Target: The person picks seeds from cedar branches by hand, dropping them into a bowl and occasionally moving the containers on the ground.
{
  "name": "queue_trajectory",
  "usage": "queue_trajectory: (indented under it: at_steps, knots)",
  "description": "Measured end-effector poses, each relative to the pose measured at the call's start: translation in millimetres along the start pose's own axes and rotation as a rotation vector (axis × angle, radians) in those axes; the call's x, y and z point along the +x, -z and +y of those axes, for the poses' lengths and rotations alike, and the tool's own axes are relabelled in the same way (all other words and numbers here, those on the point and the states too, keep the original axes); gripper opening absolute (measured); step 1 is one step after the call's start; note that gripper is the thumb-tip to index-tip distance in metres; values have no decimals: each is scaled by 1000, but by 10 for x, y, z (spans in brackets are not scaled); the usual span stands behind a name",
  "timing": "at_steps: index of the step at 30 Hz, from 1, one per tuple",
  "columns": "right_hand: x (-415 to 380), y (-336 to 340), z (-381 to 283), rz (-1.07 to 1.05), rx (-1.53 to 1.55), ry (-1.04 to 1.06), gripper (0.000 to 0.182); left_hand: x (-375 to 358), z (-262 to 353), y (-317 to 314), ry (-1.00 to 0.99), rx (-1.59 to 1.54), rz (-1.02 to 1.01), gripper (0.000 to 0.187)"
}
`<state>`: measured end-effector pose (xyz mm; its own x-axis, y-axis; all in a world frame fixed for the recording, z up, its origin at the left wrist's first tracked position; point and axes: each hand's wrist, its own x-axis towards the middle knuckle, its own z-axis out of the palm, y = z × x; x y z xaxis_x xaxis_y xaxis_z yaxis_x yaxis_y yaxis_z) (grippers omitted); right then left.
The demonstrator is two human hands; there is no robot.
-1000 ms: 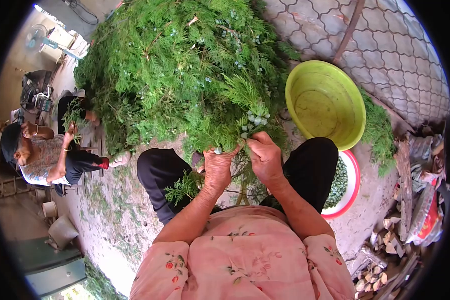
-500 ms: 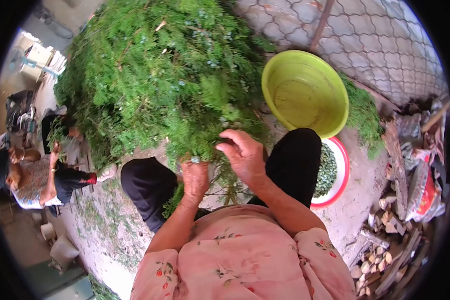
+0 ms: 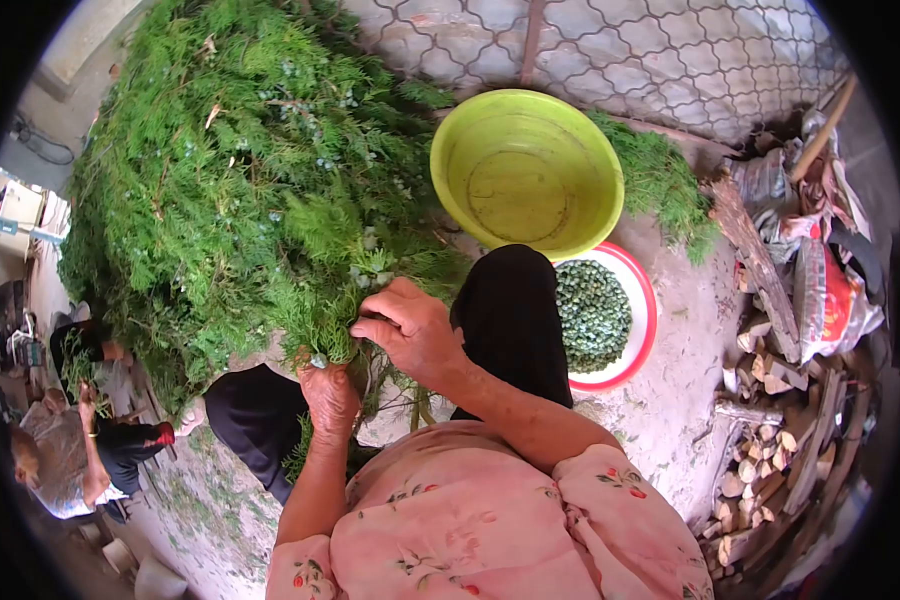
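My left hand (image 3: 328,397) is closed round a green cypress sprig (image 3: 315,322), with pale blue-green cones showing at its fingers. Just to the right, my right hand (image 3: 410,332) has its fingers curled in against the foliage; whatever lies between the fingertips is hidden. Beyond both hands rises a big heap of cypress branches (image 3: 220,170) dotted with cones. Beside my right knee, a white basin with a red rim (image 3: 646,318) contains many small green cones (image 3: 592,315).
A yellow-green tub (image 3: 530,175) stands behind the basin, overlapping its rim. Firewood (image 3: 755,470) and sacks (image 3: 832,300) line the right side, under a wire mesh fence (image 3: 670,65). On the left, a seated person (image 3: 70,445) holds a green sprig.
My view has swung to the right, showing more of the basin and firewood. The left hand keeps its grip on the sprig; the right fingers have curled in closer to the foliage.
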<state>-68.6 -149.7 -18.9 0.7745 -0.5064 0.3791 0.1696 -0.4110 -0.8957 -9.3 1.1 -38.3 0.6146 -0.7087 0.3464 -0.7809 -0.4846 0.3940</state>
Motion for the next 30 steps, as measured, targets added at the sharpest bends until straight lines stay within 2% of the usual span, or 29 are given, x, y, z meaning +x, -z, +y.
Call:
queue_trajectory:
  at_steps: [1, 4, 5, 7, 8, 9, 11, 12, 13, 15, 16, 17, 19, 20, 21, 23, 26, 27, 28, 30]
  knots:
    - [3, 21, 19, 11, -6, -3, 21, 2, -13, -13, -10, -6, -5, 53]
    - [34, 115, 40, -151, 2, -89, 21, -31, -96, -46, -69, 162, -40, 50]
    - [42, 156, 41, -139, 3, -93, 21, -33, -110, -42, -80, 162, -47, 50]
    - [69, 245, 57, -250, -33, -40, 19, -3, -98, -36, -139, 89, -32, 43]
    - [78, 275, 52, -234, -35, -48, 19, -7, -44, -38, 35, -262, -69, 34]
    - [72, 300, 34, -221, -146, 17, 18, 30, -11, -17, 21, -269, -91, 34]
    - [21, 393, -18, -190, -260, 41, 18, 78, 38, 2, 390, -766, -156, 28]
    - [46, 451, -61, -184, -127, -11, 18, 71, 85, -46, 304, -478, -59, 27]
    - [83, 506, -104, -178, 7, -53, 19, 91, 108, -40, 298, -480, -71, 27]
    - [78, 666, -161, -181, 69, -120, 14, 178, 158, 0, 235, -333, -107, 25]
    - [76, 726, -171, -124, 188, -200, 13, 217, 144, -27, 232, -333, -110, 25]
    - [68, 793, -164, -70, 306, -279, 13, 252, 105, -63, 313, -513, -54, 23]
    - [57, 1014, -24, 6, 219, -193, 18, 362, 83, -78, 479, -867, 73, 20]
    - [2, 1177, 7, 30, 143, -275, 19, 449, 141, -14, 770, -1402, 146, 23]
    - [-50, 1337, 136, 92, -14, -207, 20, 481, 203, 39, 773, -1404, 147, 23]
    - [-236, 1675, 316, 209, -125, -359, 21, 512, 283, 91, 938, -1545, 166, 26]
    - [-591, 2094, 592, 366, -592, -226, 20, 422, 75, -86, 951, -1597, 148, 27]
    - [-677, 2205, 643, 398, -625, -292, 20, 414, -14, -148, 949, -1617, 153, 28]
    - [-689, 2224, 628, 500, -428, -437, 20, 467, 115, -83, 1006, -1639, 113, 26]
    - [-655, 2163, 543, 573, -334, -454, 19, 483, 51, -220, 976, -1680, 62, 23]
